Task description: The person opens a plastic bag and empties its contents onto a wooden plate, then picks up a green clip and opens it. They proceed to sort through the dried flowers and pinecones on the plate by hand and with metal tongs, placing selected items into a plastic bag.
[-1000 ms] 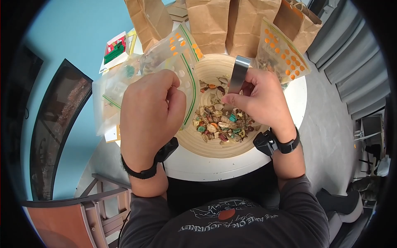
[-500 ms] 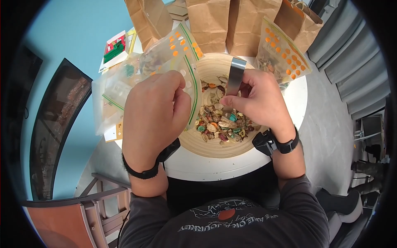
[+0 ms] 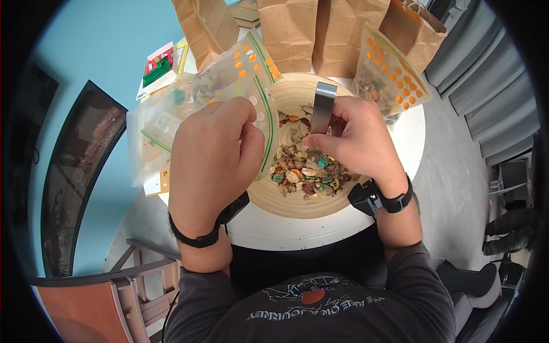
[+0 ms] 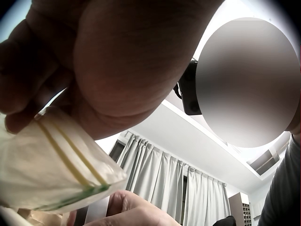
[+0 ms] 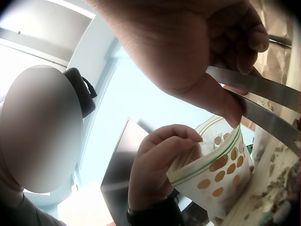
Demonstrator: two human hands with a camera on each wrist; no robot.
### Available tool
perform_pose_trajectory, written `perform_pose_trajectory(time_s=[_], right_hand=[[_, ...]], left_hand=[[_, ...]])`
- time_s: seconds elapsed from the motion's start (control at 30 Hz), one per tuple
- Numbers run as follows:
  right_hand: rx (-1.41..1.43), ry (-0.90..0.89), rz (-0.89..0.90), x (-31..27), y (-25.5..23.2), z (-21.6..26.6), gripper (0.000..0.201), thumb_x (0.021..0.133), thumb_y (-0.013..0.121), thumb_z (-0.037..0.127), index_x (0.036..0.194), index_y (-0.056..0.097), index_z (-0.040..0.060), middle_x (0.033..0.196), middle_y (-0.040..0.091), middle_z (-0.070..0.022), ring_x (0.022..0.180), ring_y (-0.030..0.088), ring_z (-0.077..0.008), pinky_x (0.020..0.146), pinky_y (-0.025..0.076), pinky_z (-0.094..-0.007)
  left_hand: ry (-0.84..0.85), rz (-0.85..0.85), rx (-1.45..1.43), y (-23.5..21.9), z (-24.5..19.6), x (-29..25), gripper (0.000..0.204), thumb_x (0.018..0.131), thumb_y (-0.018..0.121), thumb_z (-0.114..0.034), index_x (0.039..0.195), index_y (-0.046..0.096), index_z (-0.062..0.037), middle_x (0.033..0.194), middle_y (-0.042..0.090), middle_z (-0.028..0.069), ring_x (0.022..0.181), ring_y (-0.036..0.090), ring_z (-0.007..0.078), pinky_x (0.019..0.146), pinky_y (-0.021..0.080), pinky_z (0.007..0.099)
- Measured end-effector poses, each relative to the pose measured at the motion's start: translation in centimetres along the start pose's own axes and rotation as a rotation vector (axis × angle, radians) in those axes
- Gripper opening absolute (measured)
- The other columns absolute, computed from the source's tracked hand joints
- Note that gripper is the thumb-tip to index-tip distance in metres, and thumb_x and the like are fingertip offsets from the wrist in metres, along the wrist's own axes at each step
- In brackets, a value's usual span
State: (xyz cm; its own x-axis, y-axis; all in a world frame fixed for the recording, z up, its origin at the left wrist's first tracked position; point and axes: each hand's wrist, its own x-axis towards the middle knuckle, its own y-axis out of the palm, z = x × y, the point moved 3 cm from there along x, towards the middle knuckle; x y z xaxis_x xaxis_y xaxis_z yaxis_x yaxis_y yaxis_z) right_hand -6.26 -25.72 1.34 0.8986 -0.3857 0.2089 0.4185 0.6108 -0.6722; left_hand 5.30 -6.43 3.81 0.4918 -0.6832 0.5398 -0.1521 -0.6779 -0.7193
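Note:
My left hand (image 3: pixel 214 163) pinches the rim of a clear zip bag (image 3: pixel 260 108) with green seal lines and orange dots; in the right wrist view the bag (image 5: pixel 221 174) gapes beside that hand (image 5: pixel 157 165). My right hand (image 3: pixel 360 134) holds metal tongs (image 3: pixel 323 108), whose two arms (image 5: pixel 263 117) stand apart in the right wrist view. Their lower ends reach down to the mixed dried pieces and shells (image 3: pixel 309 171) in a round wooden tray (image 3: pixel 274 200). Whether the tips grip a piece cannot be told.
Brown paper bags (image 3: pixel 289 34) stand behind the tray. Another dotted zip bag (image 3: pixel 394 74) is at the back right, and a card with red and green items (image 3: pixel 159 68) lies at the back left. The white round table (image 3: pixel 246 228) surrounds the tray.
The top of the tongs has swung left and become more upright as my right hand shifted slightly left. My left hand moved a little right, then stayed put, still on the bag.

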Motion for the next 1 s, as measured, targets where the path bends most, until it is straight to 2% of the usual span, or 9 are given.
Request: perform_pose_trajectory(time_s=[0.53, 1.0], right_hand=[[0.016, -0.021, -0.006, 0.04, 0.18, -0.23, 0.025, 0.072, 0.088, 0.015, 0.083, 0.074, -0.0019, 0.072, 0.068, -0.0167, 0.063, 0.065, -0.0316, 0.061, 0.051, -0.0386], [-0.011, -0.039, -0.025, -0.05, 0.51, -0.23, 0.026, 0.072, 0.089, 0.016, 0.084, 0.074, -0.0024, 0.074, 0.068, -0.0170, 0.064, 0.065, -0.0327, 0.062, 0.051, -0.0399]], left_hand=[[0.000, 0.007, 0.007, 0.17, -0.11, 0.01, 0.006, 0.087, 0.064, 0.001, 0.092, 0.067, 0.0029, 0.069, 0.061, 0.0126, 0.054, 0.058, 0.0171, 0.054, 0.044, 0.0323], [0.039, -0.006, 0.027, 0.46, -0.38, 0.00, 0.005, 0.085, 0.064, 0.001, 0.090, 0.067, 0.0024, 0.069, 0.061, 0.0143, 0.054, 0.059, 0.0213, 0.054, 0.044, 0.0341]])
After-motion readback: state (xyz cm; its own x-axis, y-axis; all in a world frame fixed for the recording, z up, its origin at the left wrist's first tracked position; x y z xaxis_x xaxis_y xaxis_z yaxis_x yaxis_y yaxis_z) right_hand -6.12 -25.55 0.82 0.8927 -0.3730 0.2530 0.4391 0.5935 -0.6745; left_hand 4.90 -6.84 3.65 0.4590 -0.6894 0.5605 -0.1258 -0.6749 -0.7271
